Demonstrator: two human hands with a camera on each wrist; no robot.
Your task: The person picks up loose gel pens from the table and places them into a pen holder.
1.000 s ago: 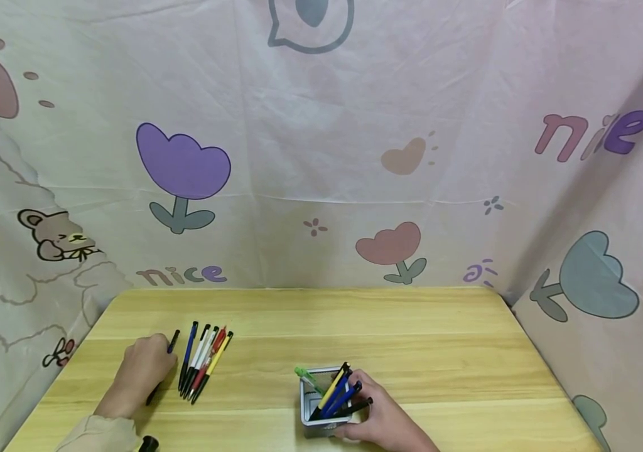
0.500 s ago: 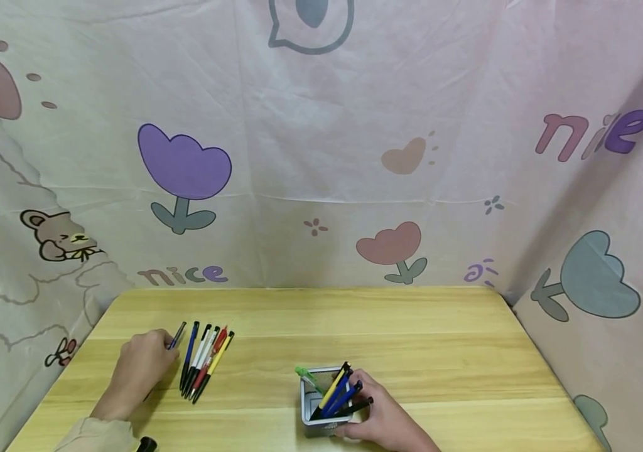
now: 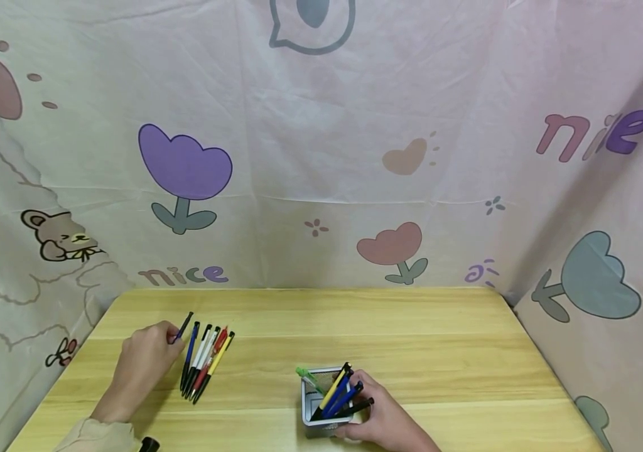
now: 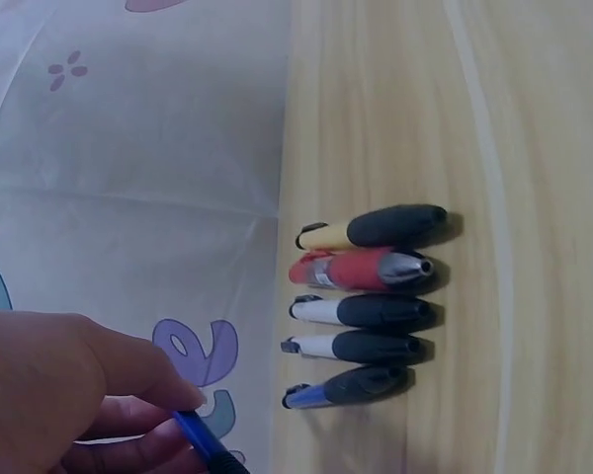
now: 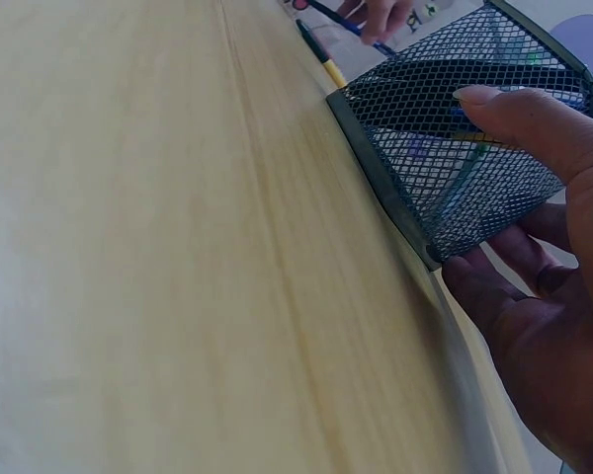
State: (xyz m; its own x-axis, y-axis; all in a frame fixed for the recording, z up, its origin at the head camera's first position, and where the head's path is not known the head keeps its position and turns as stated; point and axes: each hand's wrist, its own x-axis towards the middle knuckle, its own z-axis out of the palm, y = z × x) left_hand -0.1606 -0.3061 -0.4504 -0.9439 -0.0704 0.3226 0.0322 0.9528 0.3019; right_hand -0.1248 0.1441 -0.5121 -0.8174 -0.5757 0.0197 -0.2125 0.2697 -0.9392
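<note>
My left hand pinches a blue pen with a black grip, lifted above the table at the left. Just right of it lies a row of pens: a blue pen, two white pens, a red pen and a yellow pen. My right hand grips a square metal mesh pen holder from its right side, thumb against the mesh in the right wrist view. Inside lean a green pen, a yellow pen, blue pens and a black one.
The wooden table bears everything. A printed cloth hangs behind it and along both sides. At the bottom edge, beside the left sleeve, part of a black object shows.
The left hand has risen slightly and shifted right with the blue pen, which now shows more above the fingers. The right hand, pen holder and row of pens stay put.
</note>
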